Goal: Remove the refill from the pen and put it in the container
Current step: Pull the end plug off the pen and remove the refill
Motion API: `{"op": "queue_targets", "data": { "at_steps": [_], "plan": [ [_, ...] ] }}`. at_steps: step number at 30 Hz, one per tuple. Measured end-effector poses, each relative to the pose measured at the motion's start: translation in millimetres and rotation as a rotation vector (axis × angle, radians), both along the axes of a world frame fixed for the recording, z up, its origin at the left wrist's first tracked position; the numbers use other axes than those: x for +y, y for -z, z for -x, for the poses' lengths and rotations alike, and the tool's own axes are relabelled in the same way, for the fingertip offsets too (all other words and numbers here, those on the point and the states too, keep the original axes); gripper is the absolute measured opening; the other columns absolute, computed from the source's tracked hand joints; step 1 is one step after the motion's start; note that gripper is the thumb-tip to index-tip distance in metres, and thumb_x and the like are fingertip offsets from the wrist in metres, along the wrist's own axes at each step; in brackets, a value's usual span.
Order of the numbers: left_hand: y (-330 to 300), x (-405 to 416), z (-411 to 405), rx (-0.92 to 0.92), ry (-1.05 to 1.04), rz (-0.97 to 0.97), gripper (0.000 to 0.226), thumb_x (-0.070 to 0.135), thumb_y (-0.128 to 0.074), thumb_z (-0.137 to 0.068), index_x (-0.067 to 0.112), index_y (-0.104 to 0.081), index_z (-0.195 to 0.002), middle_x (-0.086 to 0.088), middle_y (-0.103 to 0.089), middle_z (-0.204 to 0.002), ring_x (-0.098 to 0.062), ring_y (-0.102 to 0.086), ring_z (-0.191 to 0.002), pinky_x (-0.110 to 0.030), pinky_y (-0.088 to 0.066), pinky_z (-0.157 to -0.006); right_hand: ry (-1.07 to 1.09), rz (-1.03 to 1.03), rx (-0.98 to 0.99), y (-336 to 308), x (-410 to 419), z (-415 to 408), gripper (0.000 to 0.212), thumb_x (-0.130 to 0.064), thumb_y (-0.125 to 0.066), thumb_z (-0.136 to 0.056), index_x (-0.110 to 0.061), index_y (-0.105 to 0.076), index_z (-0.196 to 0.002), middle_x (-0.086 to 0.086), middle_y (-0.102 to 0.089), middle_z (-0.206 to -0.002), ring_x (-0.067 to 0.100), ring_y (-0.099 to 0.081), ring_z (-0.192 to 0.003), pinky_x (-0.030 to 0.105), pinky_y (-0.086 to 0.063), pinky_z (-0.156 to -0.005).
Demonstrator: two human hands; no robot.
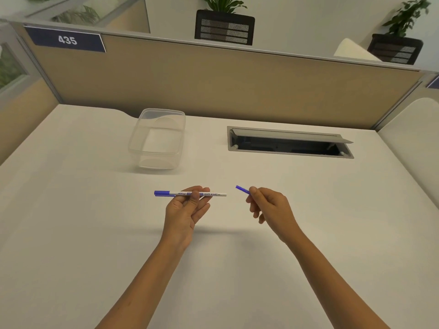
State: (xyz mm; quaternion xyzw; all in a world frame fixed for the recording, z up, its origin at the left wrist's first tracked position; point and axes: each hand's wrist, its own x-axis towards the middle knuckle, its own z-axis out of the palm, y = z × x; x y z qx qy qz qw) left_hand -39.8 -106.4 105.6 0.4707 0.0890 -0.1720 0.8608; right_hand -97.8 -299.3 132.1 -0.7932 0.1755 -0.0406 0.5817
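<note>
Blue marked both ends of the work in the head view: the capped end of the pen [190, 194] and the short piece [242, 189] pinched in the right hand [268, 205]. The left hand [184, 207] gripped the pen near its middle between thumb and fingers, holding it level above the desk [213, 269] with the open white end pointing right, probably so that end stayed reachable for the other hand. The right hand was closed on the blue piece by thumb and forefinger, held apart from the pen's open end with a clear gap between them. Whether this piece was an end plug or the tip of the refill could not be determined at this size; no refill was visible protruding from the pen.

The clear plastic container [158, 138] stood open and empty on the desk, beyond the left hand and well apart from both hands. The cable hatch [289, 142] lay to its right.

Judged from this arrangement, the refill remained inside the pen, and extraction and the drop into the container were not yet done.
</note>
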Motion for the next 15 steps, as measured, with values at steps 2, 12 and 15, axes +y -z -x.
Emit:
{"op": "queue_targets", "data": {
  "at_steps": [2,12,15],
  "plan": [
    [6.4,4.7,-3.0,0.022,-0.006,-0.031,0.013,0.015,-0.053,-0.09,0.014,-0.063,-0.099,0.004,-0.076,-0.086,-0.016,-0.072,-0.088,-0.027,-0.057,-0.077,0.086,0.032,-0.016,15.0,0.8,0.2,0.024,-0.028,-0.056,-0.091,-0.011,-0.069,-0.079,0.003,-0.06,-0.068,0.009,-0.052,-0.055,0.022,-0.047,-0.049],
    [40.1,15.2,-13.8,0.113,-0.042,-0.306,0.018,0.021,-0.064,-0.085,0.007,-0.06,-0.096,-0.012,-0.071,-0.087,-0.014,-0.071,-0.067,-0.027,-0.057,-0.072,0.168,0.55,-0.072,114.4,5.9,-10.7,0.013,-0.007,-0.061,-0.084,-0.011,-0.072,-0.092,0.004,-0.059,-0.084,0.024,-0.049,-0.082,0.021,-0.032,-0.075],
    [41.2,11.4,-19.2,0.059,-0.039,-0.357,0.011,0.016,-0.065,-0.084,0.009,-0.063,-0.092,-0.014,-0.071,-0.089,-0.017,-0.072,-0.073,-0.024,-0.057,-0.067,0.187,0.69,-0.099,129.1,6.3,-14.8,0.015,-0.011,-0.056,-0.082,-0.012,-0.07,-0.088,0.006,-0.061,-0.081,0.029,-0.052,-0.076,0.027,-0.031,-0.072]
  ]
}}
